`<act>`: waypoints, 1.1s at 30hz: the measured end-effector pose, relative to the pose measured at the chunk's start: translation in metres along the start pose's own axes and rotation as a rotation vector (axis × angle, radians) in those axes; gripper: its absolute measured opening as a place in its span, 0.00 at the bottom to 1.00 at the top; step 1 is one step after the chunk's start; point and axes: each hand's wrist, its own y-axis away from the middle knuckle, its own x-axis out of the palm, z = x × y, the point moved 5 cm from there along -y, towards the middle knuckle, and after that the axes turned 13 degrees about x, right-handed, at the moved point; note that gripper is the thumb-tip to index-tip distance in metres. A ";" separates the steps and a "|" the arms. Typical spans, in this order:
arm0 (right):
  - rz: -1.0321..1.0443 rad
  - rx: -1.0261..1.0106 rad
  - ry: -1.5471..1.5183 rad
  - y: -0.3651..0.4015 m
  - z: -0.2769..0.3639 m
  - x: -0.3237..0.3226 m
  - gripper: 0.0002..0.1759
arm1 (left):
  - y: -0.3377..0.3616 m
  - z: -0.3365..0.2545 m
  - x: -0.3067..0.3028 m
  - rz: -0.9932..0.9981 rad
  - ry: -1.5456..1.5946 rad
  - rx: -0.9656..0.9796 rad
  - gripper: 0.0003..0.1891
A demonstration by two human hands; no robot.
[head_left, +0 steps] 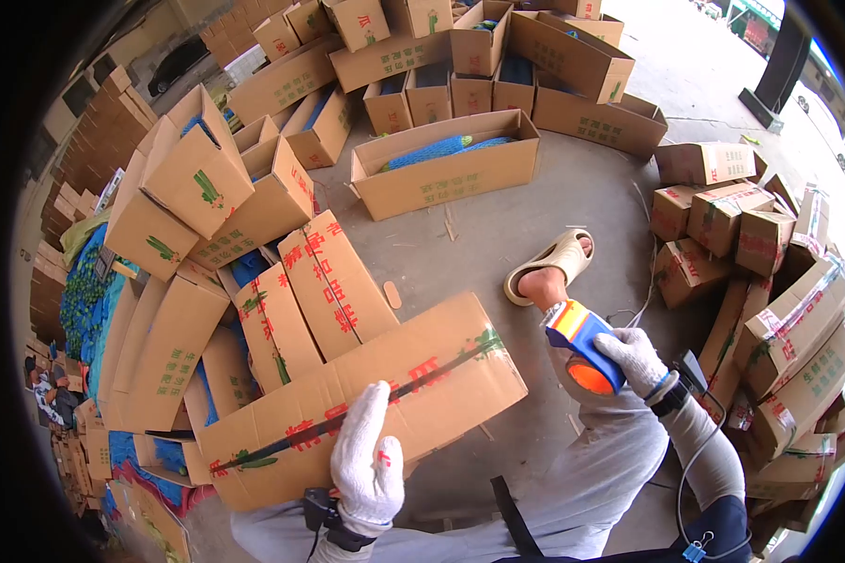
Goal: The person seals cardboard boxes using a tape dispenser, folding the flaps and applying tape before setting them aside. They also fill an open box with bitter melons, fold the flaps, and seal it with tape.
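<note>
A long cardboard box (413,375) with red and green print lies across my lap, its centre seam running lengthwise. My left hand (368,460), in a white knit glove, presses flat on the box's near side beside the seam. My right hand (635,361), also gloved, grips a blue and orange tape dispenser (584,345) just off the box's right end, above my knee. My foot in a beige slipper (549,266) rests on the concrete beyond.
Open cardboard boxes (446,169) with blue netting inside stand ahead and at the left. Flattened and folded boxes (314,281) lean at my left. Taped small boxes (723,220) are heaped on the right. Bare concrete floor (554,202) lies in the middle.
</note>
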 end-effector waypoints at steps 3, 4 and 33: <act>0.116 -0.164 -0.440 0.073 -0.022 -0.004 0.32 | -0.009 -0.037 0.041 -0.096 0.516 -0.114 0.24; 0.102 -0.204 -0.531 0.095 -0.026 0.003 0.33 | -0.012 -0.048 0.052 -0.079 0.643 -0.126 0.25; 0.188 0.056 -0.292 0.140 -0.112 0.108 0.24 | -0.137 0.063 0.114 0.248 -0.107 0.039 0.20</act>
